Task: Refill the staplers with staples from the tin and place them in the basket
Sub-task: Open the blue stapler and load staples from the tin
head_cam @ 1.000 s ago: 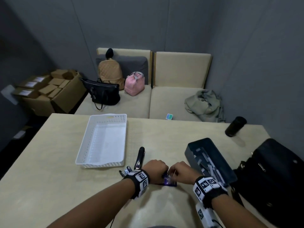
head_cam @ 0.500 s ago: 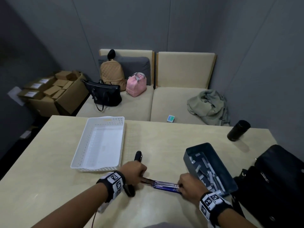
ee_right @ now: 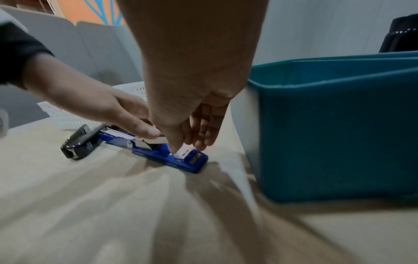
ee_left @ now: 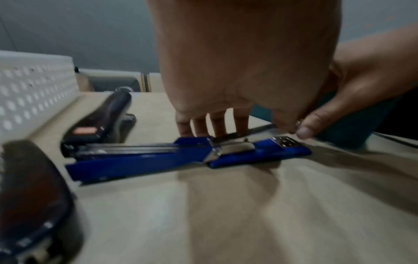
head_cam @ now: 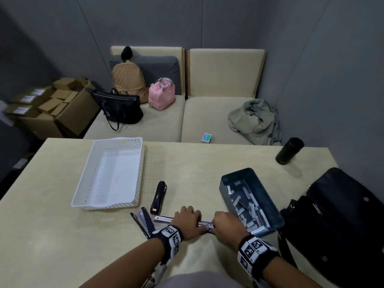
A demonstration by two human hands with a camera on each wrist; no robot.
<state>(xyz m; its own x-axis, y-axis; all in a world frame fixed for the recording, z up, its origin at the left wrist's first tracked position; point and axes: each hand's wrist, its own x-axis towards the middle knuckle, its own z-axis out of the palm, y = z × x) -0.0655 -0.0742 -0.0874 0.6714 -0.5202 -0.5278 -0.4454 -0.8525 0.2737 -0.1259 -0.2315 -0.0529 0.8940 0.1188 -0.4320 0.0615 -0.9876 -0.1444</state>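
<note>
A blue stapler (ee_left: 181, 157) lies swung open flat on the table, its metal magazine (head_cam: 164, 219) pointing left. My left hand (head_cam: 187, 220) grips the magazine near the hinge, fingers behind it and thumb in front. At the base's front end my right hand (ee_right: 187, 142) pinches the stapler, thumb down by the anvil plate. Just right of that hand stands the teal tin (head_cam: 249, 200) with several staple strips in it. A shut black stapler (head_cam: 159, 197) and another opened one (head_cam: 143, 223) lie to the left. The white basket (head_cam: 110, 173) holds nothing.
A black bag (head_cam: 340, 221) sits on the table's right edge beside the tin, with a black tumbler (head_cam: 288, 150) behind it. Beyond the table is a sofa with bags and a jacket. Cardboard boxes stand on the floor at far left.
My left hand has slid right from the stapler's swung-out top end to the middle of the blue stapler. The right hand stays at the base end.
</note>
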